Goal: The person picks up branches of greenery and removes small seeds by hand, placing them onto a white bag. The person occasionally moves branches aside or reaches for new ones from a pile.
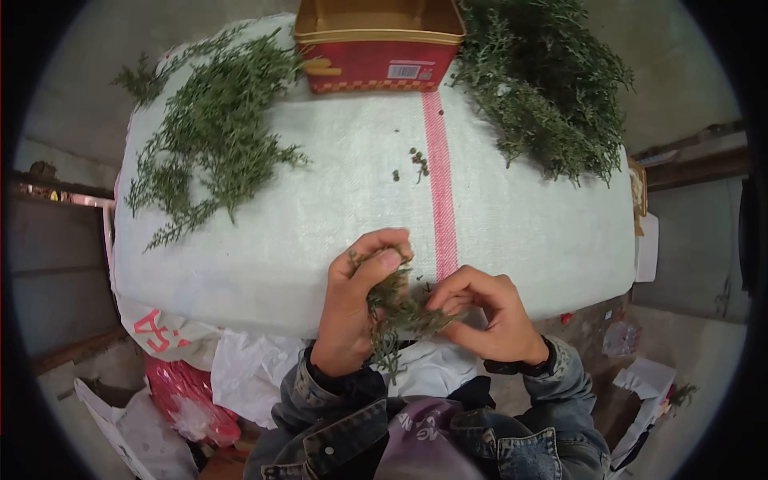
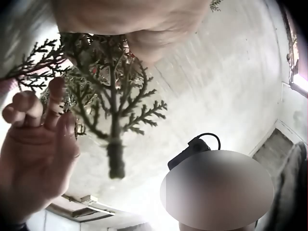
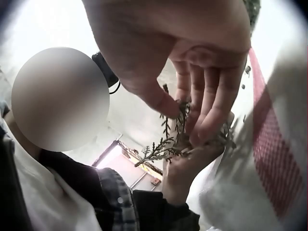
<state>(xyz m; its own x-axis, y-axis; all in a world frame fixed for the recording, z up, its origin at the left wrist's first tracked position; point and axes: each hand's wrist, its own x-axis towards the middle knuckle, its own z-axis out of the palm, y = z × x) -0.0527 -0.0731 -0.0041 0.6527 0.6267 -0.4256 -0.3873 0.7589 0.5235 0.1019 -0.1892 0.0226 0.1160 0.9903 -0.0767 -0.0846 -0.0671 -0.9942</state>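
My left hand (image 1: 352,300) grips a green scaly-leaved conifer sprig (image 1: 388,348), low over the near edge of the white woven sack. In the left wrist view the sprig's brown cut stem (image 2: 115,159) hangs down below the palm. My right hand (image 1: 496,320) comes in from the other side, its thumb and fingertips pinching at the sprig's leafy side. Seen from the right wrist, small leafy twigs (image 3: 159,151) show between thumb and fingers; the fingertips partly hide them. Small round green berries (image 1: 420,162) lie on the sack beyond the hands.
A red and gold tin (image 1: 360,60) stands open at the far edge of the white sack (image 1: 336,208). Conifer branches (image 1: 216,120) lie in a heap on the left, and a thicker heap (image 1: 552,88) lies on the right. A red plastic bag (image 1: 188,400) is below left.
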